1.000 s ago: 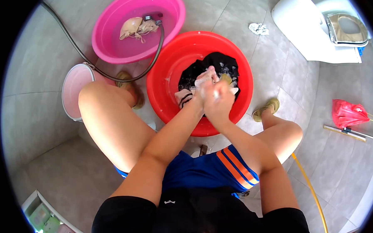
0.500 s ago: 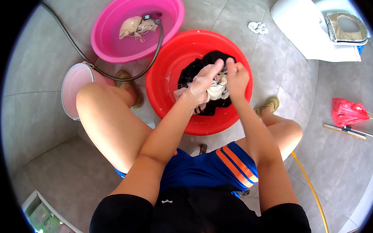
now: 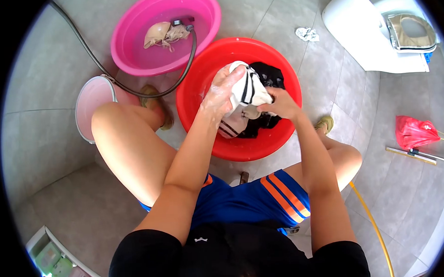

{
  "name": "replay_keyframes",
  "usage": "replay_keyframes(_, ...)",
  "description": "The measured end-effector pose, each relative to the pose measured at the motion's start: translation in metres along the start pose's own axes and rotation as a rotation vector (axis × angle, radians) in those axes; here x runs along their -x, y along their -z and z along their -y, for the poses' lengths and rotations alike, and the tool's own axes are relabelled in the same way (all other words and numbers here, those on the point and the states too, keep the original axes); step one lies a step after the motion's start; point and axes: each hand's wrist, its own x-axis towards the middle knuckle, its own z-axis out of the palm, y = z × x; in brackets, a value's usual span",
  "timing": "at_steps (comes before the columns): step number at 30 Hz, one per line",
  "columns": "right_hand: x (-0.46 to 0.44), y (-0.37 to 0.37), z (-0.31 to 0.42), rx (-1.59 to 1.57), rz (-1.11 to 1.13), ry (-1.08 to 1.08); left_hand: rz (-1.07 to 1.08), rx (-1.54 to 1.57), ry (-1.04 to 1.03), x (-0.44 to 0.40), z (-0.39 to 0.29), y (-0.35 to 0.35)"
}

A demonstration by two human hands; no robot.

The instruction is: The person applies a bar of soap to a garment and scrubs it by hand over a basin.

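Observation:
A white sock with black stripes (image 3: pixel 249 88) is stretched between my two hands above the red basin (image 3: pixel 196 115). My left hand (image 3: pixel 219 93), wet with suds, grips its left side. On the right, the fingers of my right hand (image 3: pixel 282 104) pinch its lower edge. Under them in the basin lie a wet black garment (image 3: pixel 269 74) and a pale piece with dark stripes (image 3: pixel 233 125), partly hidden by the sock and my hands.
Behind the red basin stands a pink basin (image 3: pixel 129 58) with beige cloth (image 3: pixel 165 34) in water. A hose (image 3: pixel 131 91) curves past a pink bucket (image 3: pixel 92 102). On the right are a toilet (image 3: pixel 348 29), a red bag (image 3: pixel 414 131) and a squeegee (image 3: pixel 411 155).
The striped white sock has come up into view, opened out between my hands. My left hand has moved left and my right hand lower; they are farther apart.

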Motion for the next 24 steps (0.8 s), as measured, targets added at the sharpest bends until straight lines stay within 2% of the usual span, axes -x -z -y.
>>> replay_keyframes(1,-0.004,-0.014,-0.026,-0.001,-0.082,-0.040,-0.069,0.065,-0.005,0.003,-0.002,-0.007)
replay_keyframes(4,-0.009,-0.029,-0.027,-0.596,-0.262,-0.230,-0.126,0.349,0.031,-0.002,0.005,0.013)
replay_keyframes(7,-0.006,-0.024,-0.001,-1.103,-0.474,-0.178,-0.177,0.452,0.077,-0.015,0.016,0.033)
replay_keyframes(8,-0.007,-0.024,0.010,-1.062,-0.584,-0.127,-0.202,0.495,0.140,-0.014,0.018,0.024)
replay_keyframes(9,-0.009,-0.030,0.022,-0.895,-0.663,0.016,-0.224,0.539,0.202,-0.013,0.022,0.013)
replay_keyframes(11,-0.002,-0.047,0.037,-0.272,-0.636,0.149,-0.367,0.521,0.304,-0.019,0.044,0.021)
replay_keyframes(13,0.014,-0.068,0.095,0.065,-0.756,0.453,0.117,0.739,0.381,-0.021,0.085,0.077)
replay_keyframes(15,0.030,-0.082,0.112,0.296,-0.633,0.534,0.479,0.908,0.611,-0.036,0.099,0.100)
replay_keyframes(17,0.030,-0.087,0.105,0.315,-0.652,0.506,0.029,0.503,0.110,-0.025,0.106,0.083)
replay_keyframes(18,0.027,-0.086,0.102,0.328,-0.665,0.498,0.093,0.894,0.291,-0.019,0.110,0.083)
replay_keyframes(21,0.009,-0.069,0.098,0.090,-0.796,0.022,0.159,0.722,0.202,-0.017,0.125,0.048)
replay_keyframes(23,-0.008,-0.034,0.084,-0.216,-1.003,-0.095,-0.273,0.397,0.330,-0.011,0.108,0.009)
replay_keyframes(24,-0.005,-0.031,0.084,-0.229,-1.001,-0.009,-0.181,0.322,0.349,-0.010,0.105,0.008)
